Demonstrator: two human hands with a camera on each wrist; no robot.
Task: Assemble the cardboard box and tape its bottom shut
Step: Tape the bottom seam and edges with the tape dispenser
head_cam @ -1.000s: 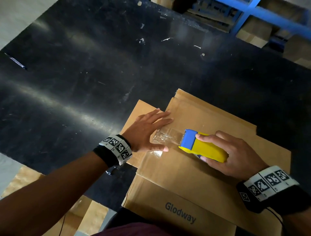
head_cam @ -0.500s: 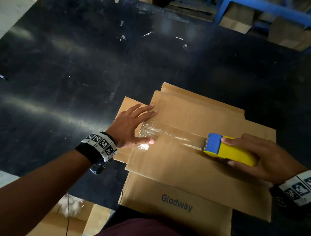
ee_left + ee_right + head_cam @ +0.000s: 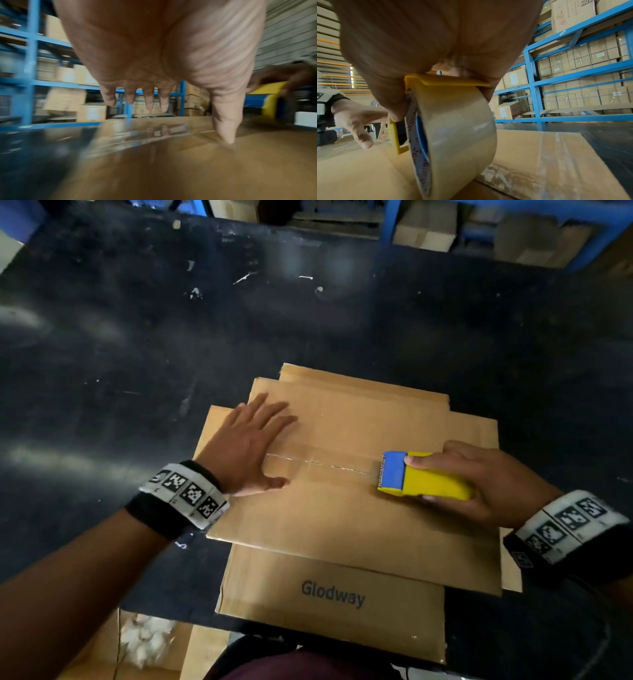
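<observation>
Nearest the person, the cardboard box is lying on the black table with its printed side panel hanging toward the body and its bottom flaps facing up; a strip of clear tape is running left to right along the centre seam.

The right hand is clamping round the yellow-and-blue tape dispenser near the right side of the flaps, fingers and thumb curling about its body; the left hand is lying flat with fingers apart and straight, pressing the left end of the strip and gripping nothing.

What is looking risky, as a judgement: the strip is stopping short of the right edge, so cutting here could be leaving the seam partly open; if the left hand is lifting too soon, the pull of the dispenser could be peeling the started end or wrinkling the strip; if the dispenser is drifting toward the near or far side, the tape could be missing the seam; the flaps could also be shifting apart under uneven pressure.

Counting: one box, one dispenser carrying one roll of tape, one laid strip, two hands, two marker wristbands; farther off, blue shelving is holding many stacked cartons, too many to be counting surely.
</observation>
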